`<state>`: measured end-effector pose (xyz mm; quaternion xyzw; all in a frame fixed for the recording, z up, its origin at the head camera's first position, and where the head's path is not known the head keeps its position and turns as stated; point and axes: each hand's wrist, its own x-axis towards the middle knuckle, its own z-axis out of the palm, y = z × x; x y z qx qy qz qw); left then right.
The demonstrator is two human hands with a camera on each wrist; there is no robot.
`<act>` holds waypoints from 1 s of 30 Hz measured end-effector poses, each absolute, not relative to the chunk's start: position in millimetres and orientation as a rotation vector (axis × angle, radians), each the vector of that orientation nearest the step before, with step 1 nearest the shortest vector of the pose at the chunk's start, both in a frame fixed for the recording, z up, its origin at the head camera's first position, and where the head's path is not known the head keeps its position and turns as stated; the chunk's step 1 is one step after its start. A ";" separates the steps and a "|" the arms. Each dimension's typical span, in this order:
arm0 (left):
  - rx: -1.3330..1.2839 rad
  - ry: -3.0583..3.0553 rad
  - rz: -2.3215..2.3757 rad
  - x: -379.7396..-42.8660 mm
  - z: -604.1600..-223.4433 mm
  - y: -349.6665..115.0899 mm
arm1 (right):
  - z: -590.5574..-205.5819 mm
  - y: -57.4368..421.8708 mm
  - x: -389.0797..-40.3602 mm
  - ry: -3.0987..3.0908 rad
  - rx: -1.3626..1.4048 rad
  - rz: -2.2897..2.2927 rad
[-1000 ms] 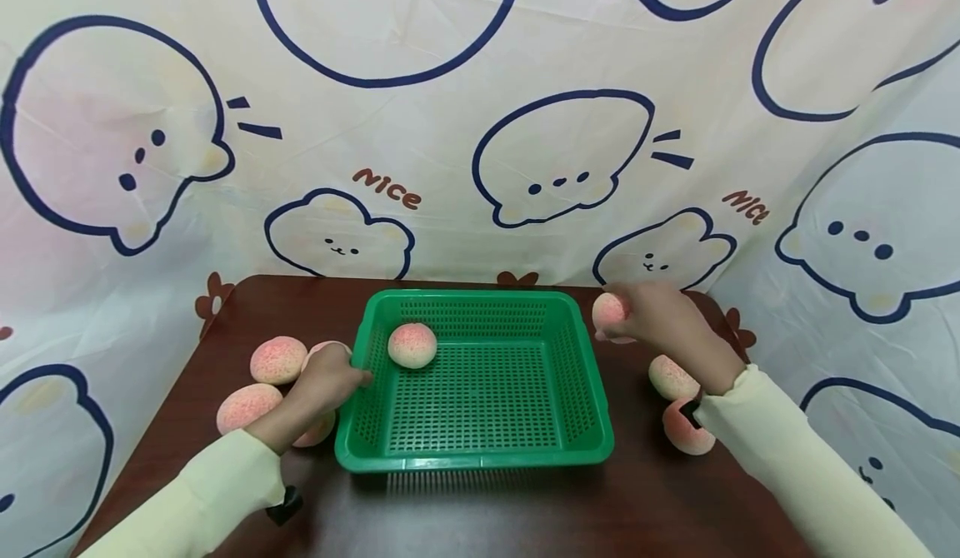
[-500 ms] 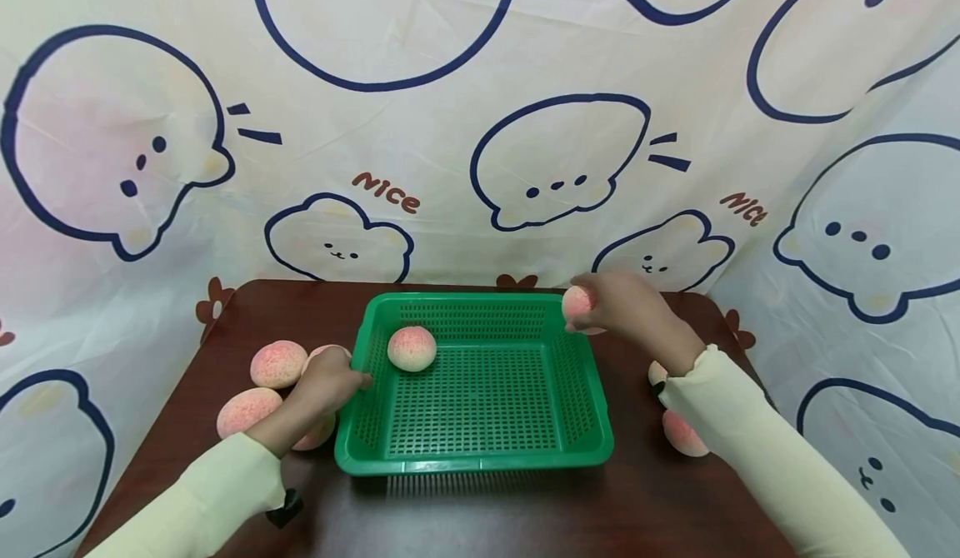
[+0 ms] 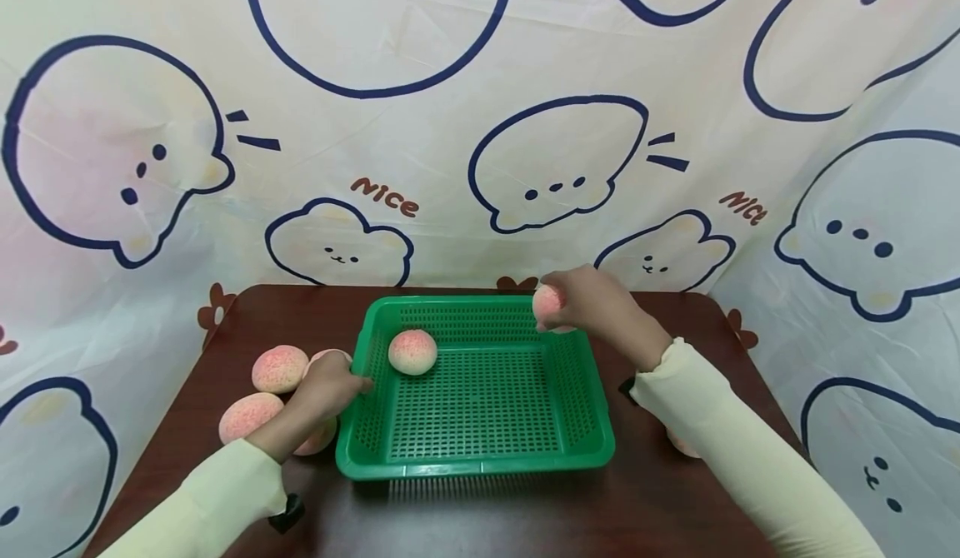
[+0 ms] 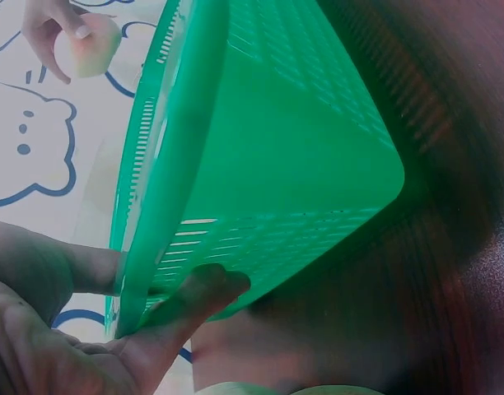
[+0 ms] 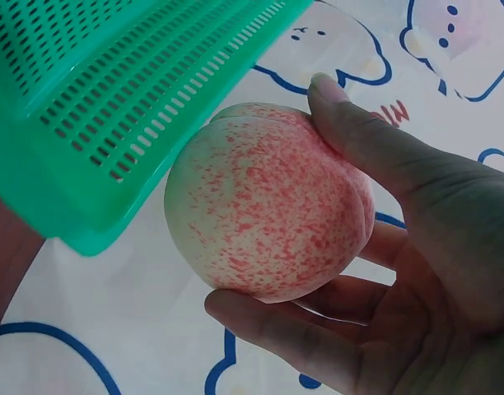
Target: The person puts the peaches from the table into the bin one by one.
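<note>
A green plastic basket (image 3: pixel 480 469) with slotted walls sits mid-table. My left hand (image 3: pixel 327 387) grips its left rim; the left wrist view shows thumb and fingers (image 4: pixel 198 296) on either side of the wall. One pink-and-cream peach (image 3: pixel 412 352) lies inside, toward the back left corner. Over the basket's back right corner, my right hand (image 3: pixel 600 306) holds another peach (image 5: pixel 264 202), raised above the rim. In the right wrist view its thumb and fingers curl round the fruit, which is speckled red.
Several peaches (image 3: pixel 280 369) lie on the dark wooden table (image 3: pixel 450 525) left of the basket, partly behind my left hand. A peach (image 3: pixel 681 444) at the right is mostly covered by my right sleeve. A patterned cloth (image 3: pixel 450 150) hangs behind the table.
My right hand has carried its peach leftward, from beside the basket to over its back right corner. The left hand stays on the rim, and the basket has not moved.
</note>
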<state>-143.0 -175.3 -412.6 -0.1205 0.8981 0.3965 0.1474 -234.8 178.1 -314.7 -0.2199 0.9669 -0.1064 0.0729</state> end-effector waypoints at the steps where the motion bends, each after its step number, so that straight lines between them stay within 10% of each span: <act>1: -0.347 2.583 1.142 -143.0 -412.4 -175.3 | -314.8 175.5 -234.6 2.899 -0.664 -0.333; 30: -0.324 2.570 1.121 -144.1 -411.4 -176.6 | -340.7 116.1 -240.9 2.856 -0.772 -0.324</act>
